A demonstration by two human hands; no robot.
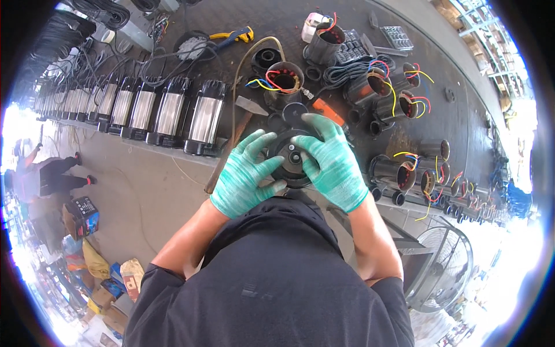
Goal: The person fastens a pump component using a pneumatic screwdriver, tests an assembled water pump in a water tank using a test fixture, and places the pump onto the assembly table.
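- Farthest left, a row of pumps [205, 118] stands along the bench [243, 23], each a shiny metal barrel between black ends.
- Next comes the hammer [239, 130], its wooden handle slanting down toward the bench edge, just beside my left hand.
- My left hand [243, 176], in a green and white glove, reaches up and inward from a bent elbow. Its fingers are spread and lightly curved, the thumb below and apart from them, with the tips at the left side of the black part. They are not closed round it.
- The black part [296, 176] lies between my two hands, in front of my chest at the near edge of the bench. It is round and dark, with a raised rim and a stepped middle; two small round bits sit near its centre, the upper one paler.
- Just above it lies a smaller black disc [295, 111].
- My right hand [332, 165], gloved alike, comes in from the lower right. The index finger and thumb bend in over the part's right side, near its middle; I cannot tell whether they pinch anything.
- Beyond its fingertips lies an orange tool [329, 111].
- Farther right, metal cylinders [393, 172] trail red, yellow and blue wires.
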